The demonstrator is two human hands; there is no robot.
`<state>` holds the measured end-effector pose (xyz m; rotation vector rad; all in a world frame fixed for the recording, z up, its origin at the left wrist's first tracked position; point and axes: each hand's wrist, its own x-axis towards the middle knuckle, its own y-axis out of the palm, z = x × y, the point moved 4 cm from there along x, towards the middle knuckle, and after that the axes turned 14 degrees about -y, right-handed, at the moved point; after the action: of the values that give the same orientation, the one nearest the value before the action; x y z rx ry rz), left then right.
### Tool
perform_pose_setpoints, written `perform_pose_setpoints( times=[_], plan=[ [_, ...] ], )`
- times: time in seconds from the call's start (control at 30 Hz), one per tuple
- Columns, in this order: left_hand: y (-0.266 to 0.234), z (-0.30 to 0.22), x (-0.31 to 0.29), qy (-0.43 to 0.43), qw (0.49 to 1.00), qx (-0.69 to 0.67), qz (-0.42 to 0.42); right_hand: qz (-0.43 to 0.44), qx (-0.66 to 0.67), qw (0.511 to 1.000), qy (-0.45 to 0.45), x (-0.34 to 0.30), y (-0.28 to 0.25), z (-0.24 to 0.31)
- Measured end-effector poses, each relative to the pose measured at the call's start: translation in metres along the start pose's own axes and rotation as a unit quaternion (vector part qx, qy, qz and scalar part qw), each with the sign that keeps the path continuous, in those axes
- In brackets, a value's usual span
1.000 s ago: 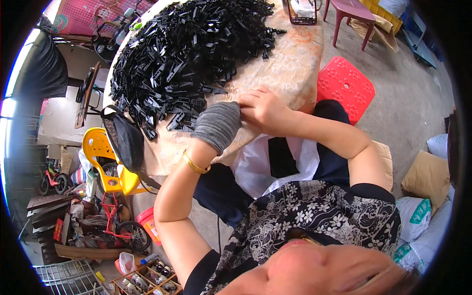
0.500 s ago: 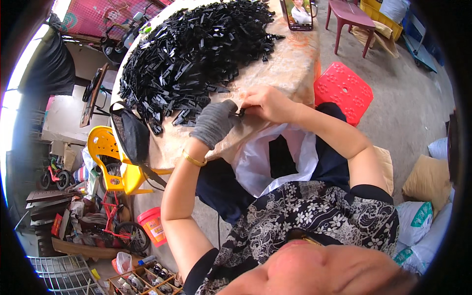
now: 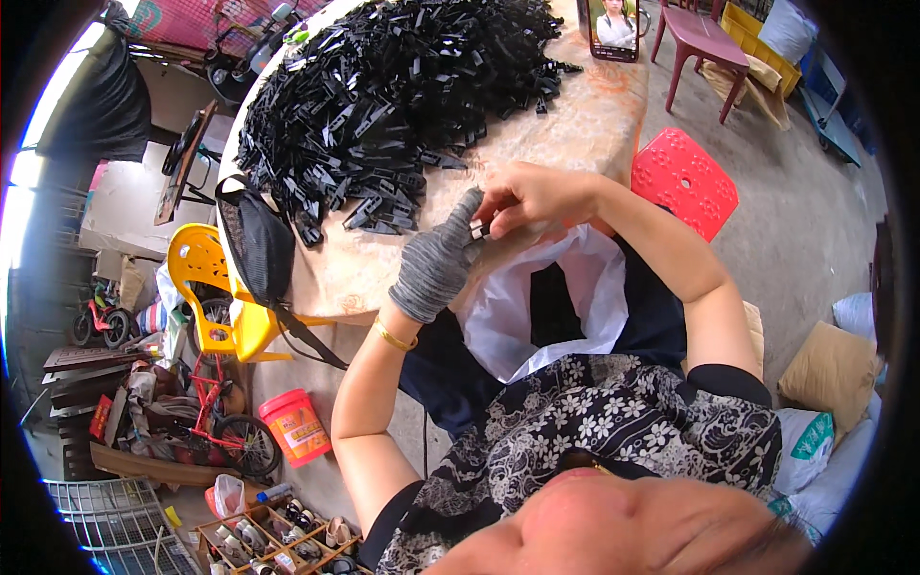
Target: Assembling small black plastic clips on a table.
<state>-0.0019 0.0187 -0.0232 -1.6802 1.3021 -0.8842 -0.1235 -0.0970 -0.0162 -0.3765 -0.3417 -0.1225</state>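
Right at the near edge of the worktop (image 3: 575, 115) both hands meet over one small black clip piece (image 3: 476, 230): the left hand (image 3: 436, 264), in a grey knit glove, closes around its lower end, and the bare right hand (image 3: 532, 196) pinches its top between thumb and fingertips. To my eye the two are pressing or fitting the part together, so the step in hand looks like assembly of a single piece; a sensible follow-up would call for letting it drop and picking a fresh one. Just below the hands a white plastic bag (image 3: 565, 297) lies open on the lap. Beyond the hands, farther across the worktop, a big heap of black plastic clips (image 3: 383, 96) covers most of the mottled stone surface, with a phone (image 3: 613, 27) propped at the far rim. A black bag (image 3: 254, 244) hangs off the worktop's left edge over a yellow chair (image 3: 206, 287); a red stool (image 3: 682, 180) stands to its right on bare concrete floor.
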Motion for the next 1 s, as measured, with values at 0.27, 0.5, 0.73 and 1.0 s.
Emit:
perform_pose_setpoints(
  times=[0.27,0.5,0.73,1.0],
  plan=[
    [-0.004,-0.013,-0.003,0.033,0.999,-0.014,0.035,0.038,0.067,0.992,0.101,-0.006,0.0,0.004],
    [-0.009,-0.014,-0.003,0.054,0.996,-0.06,0.031,0.037,0.059,0.994,0.08,-0.007,0.004,-0.005],
    [-0.006,-0.015,-0.005,0.023,0.996,-0.077,0.046,-0.028,0.013,0.996,0.081,-0.013,0.008,-0.012],
    [-0.016,-0.005,-0.016,0.048,0.994,-0.061,-0.079,-0.034,-0.246,0.959,-0.136,-0.016,0.005,-0.01]
  ],
)
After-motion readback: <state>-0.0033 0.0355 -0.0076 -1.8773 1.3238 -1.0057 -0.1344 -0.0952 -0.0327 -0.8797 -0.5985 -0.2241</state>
